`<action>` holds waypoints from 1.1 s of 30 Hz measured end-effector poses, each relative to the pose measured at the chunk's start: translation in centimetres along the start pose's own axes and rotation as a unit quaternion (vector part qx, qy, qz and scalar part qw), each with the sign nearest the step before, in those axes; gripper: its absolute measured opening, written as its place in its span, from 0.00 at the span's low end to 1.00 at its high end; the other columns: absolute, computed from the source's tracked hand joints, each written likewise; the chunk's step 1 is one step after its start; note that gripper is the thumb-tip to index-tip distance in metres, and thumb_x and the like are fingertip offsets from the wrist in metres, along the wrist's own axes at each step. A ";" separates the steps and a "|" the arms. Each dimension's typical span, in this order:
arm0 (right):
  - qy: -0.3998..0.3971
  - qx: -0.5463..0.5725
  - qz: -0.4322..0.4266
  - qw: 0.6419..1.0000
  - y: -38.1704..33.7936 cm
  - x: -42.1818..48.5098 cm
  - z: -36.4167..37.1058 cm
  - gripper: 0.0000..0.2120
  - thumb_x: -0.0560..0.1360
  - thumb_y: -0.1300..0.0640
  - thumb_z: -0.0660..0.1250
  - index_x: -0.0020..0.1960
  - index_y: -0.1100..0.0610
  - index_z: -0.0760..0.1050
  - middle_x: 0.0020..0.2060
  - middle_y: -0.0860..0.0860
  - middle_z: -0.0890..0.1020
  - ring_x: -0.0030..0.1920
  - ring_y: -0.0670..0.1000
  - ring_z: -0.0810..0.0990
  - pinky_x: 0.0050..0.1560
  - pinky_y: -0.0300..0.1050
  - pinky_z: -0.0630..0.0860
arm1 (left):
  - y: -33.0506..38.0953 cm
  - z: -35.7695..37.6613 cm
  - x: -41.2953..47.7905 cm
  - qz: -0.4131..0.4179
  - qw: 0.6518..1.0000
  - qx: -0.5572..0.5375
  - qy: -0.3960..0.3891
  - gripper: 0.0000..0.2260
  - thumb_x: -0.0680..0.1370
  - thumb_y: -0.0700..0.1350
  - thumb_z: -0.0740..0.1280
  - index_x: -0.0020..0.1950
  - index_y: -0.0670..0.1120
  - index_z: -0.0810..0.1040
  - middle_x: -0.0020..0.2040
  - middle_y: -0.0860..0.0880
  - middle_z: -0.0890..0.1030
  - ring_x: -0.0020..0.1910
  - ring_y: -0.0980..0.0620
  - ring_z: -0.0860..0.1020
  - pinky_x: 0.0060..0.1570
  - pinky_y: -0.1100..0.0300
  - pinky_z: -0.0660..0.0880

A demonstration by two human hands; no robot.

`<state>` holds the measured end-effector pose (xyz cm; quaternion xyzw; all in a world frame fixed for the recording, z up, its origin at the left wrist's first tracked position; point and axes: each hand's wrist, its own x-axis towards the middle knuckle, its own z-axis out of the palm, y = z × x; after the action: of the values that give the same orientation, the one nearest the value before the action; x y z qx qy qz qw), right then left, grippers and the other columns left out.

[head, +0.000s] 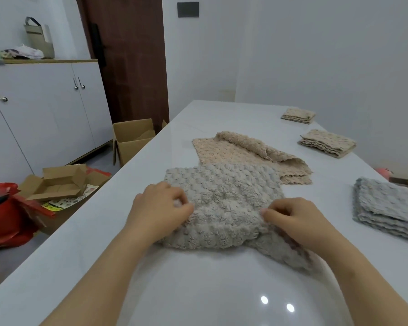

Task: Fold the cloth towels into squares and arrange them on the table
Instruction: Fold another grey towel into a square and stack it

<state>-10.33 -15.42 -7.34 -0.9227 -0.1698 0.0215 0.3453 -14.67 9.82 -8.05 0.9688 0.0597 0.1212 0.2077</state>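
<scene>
On bench (pixel 198 290), near front edge, grey towel (pixel 224 201) lay crumpled. Left grip (pixel 160 208) pinched its left side; right grip (pixel 295 220) pinched its right side. Beige towel (pixel 240 151) lay behind, touching. Folded grey stack (pixel 391 208) sat at right edge.

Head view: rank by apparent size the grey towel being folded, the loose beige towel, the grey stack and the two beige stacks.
1. grey towel being folded
2. loose beige towel
3. grey stack, cut by the frame edge, so unsure
4. nearer beige stack
5. farther beige stack, perhaps only through distance
</scene>
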 end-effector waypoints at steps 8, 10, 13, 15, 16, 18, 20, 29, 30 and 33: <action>-0.054 -0.151 -0.061 0.985 0.0 0.5 1.7 0.04 0.74 0.44 0.64 0.44 0.44 0.72 0.45 0.44 0.74 0.47 0.45 0.72 0.50 0.40 0.71 | 0.3 2.1 0.4 0.079 0.988 0.104 -0.089 0.15 0.77 0.59 0.57 0.61 0.58 0.72 0.59 0.56 0.74 0.63 0.52 0.68 0.60 0.56 0.66; -0.094 -0.116 -0.039 0.988 -0.5 0.3 1.0 0.07 0.74 0.46 0.65 0.40 0.47 0.75 0.40 0.44 0.77 0.40 0.43 0.74 0.45 0.39 0.71 | 0.4 1.0 0.3 0.070 0.986 0.096 -0.114 0.10 0.77 0.59 0.59 0.51 0.58 0.75 0.49 0.56 0.75 0.56 0.52 0.72 0.54 0.56 0.69; -0.136 -0.028 0.001 0.990 -1.1 -0.4 0.6 0.16 0.74 0.45 0.65 0.36 0.56 0.78 0.27 0.45 0.77 0.28 0.41 0.73 0.34 0.36 0.70 | 0.0 -0.1 0.0 0.034 0.989 0.017 -0.142 0.17 0.75 0.62 0.59 0.36 0.53 0.75 0.37 0.53 0.76 0.42 0.52 0.75 0.44 0.55 0.70; -0.055 -0.046 -0.027 0.997 -1.1 -0.3 1.1 0.16 0.75 0.44 0.63 0.39 0.55 0.78 0.28 0.44 0.76 0.28 0.41 0.72 0.34 0.38 0.70 | -0.4 0.2 0.3 0.044 0.997 0.006 -0.061 0.16 0.76 0.62 0.58 0.42 0.54 0.78 0.45 0.54 0.78 0.50 0.52 0.75 0.51 0.54 0.71; -0.003 -0.081 -0.049 0.996 -1.0 -0.1 1.3 0.13 0.76 0.44 0.61 0.42 0.51 0.77 0.33 0.43 0.78 0.32 0.41 0.74 0.38 0.39 0.72 | -0.6 0.6 0.6 0.058 0.998 0.021 -0.018 0.16 0.76 0.63 0.56 0.50 0.56 0.78 0.53 0.56 0.77 0.57 0.53 0.72 0.57 0.54 0.69; 0.033 -0.145 -0.082 0.985 -0.9 0.0 1.8 0.11 0.77 0.43 0.58 0.54 0.44 0.75 0.49 0.41 0.78 0.50 0.43 0.75 0.51 0.41 0.72 | -0.7 1.4 0.8 0.095 0.994 0.040 -0.020 0.24 0.74 0.62 0.52 0.65 0.57 0.71 0.68 0.55 0.70 0.69 0.52 0.64 0.67 0.53 0.63; -0.010 -0.213 -0.090 0.973 -0.2 0.3 2.3 0.17 0.77 0.41 0.56 0.62 0.43 0.70 0.61 0.41 0.72 0.61 0.47 0.68 0.60 0.43 0.66 | -1.0 2.2 0.8 0.101 0.987 0.081 -0.095 0.27 0.74 0.63 0.49 0.73 0.58 0.60 0.74 0.54 0.61 0.73 0.52 0.58 0.71 0.53 0.58; 0.073 -0.142 -0.059 0.985 -0.3 0.4 2.0 0.16 0.77 0.42 0.56 0.62 0.45 0.71 0.54 0.43 0.77 0.56 0.47 0.73 0.54 0.44 0.71 | -0.8 1.0 0.4 0.023 0.987 0.120 -0.101 0.22 0.79 0.61 0.51 0.72 0.59 0.61 0.74 0.54 0.61 0.72 0.53 0.61 0.68 0.52 0.57; 0.092 -0.164 -0.064 0.980 -0.3 0.4 2.2 0.18 0.77 0.42 0.56 0.65 0.45 0.69 0.60 0.44 0.75 0.62 0.48 0.69 0.59 0.46 0.67 | -0.7 1.3 0.4 0.021 0.989 0.113 -0.095 0.23 0.79 0.61 0.51 0.74 0.58 0.58 0.76 0.53 0.57 0.74 0.52 0.57 0.71 0.51 0.55; 0.021 -0.231 -0.024 0.972 -0.1 0.6 2.6 0.25 0.77 0.37 0.51 0.72 0.41 0.57 0.75 0.44 0.58 0.74 0.49 0.53 0.70 0.50 0.54 | -0.7 2.6 0.6 0.021 0.983 0.127 -0.133 0.26 0.78 0.63 0.48 0.75 0.60 0.50 0.78 0.53 0.48 0.77 0.50 0.46 0.74 0.48 0.45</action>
<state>-10.17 -13.50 -9.24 -0.9735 -0.1847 -0.0457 0.1266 -13.49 9.54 -10.52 0.9958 0.0265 -0.0133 0.0865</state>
